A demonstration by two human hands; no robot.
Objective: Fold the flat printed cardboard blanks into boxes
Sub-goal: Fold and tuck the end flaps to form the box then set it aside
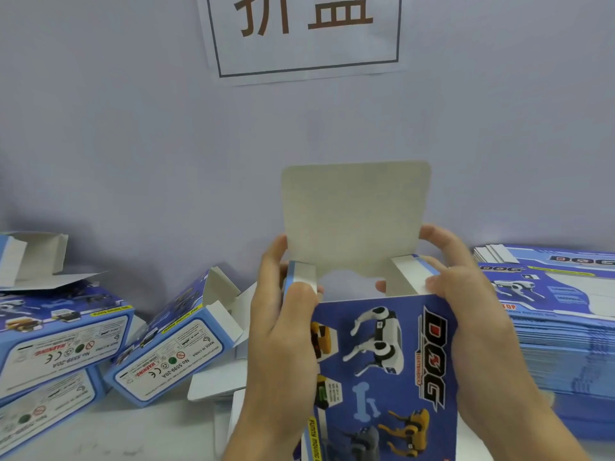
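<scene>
While the blue printed box [382, 361] stands upright between your hands with its grey top flap [356, 221] raised, your left hand [283, 331] curls round its left edge, thumb on the left side flap [301, 277]. Your right hand [472, 311] grips the right edge, thumb pressing the right side flap [412, 271]. Folded boxes [166, 341] lie to your left; the stack of flat blanks [572, 344] sits to your right.

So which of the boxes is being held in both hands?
The upright box at centre, gripped by the left hand and right hand; the folded boxes at left lie untouched.
</scene>
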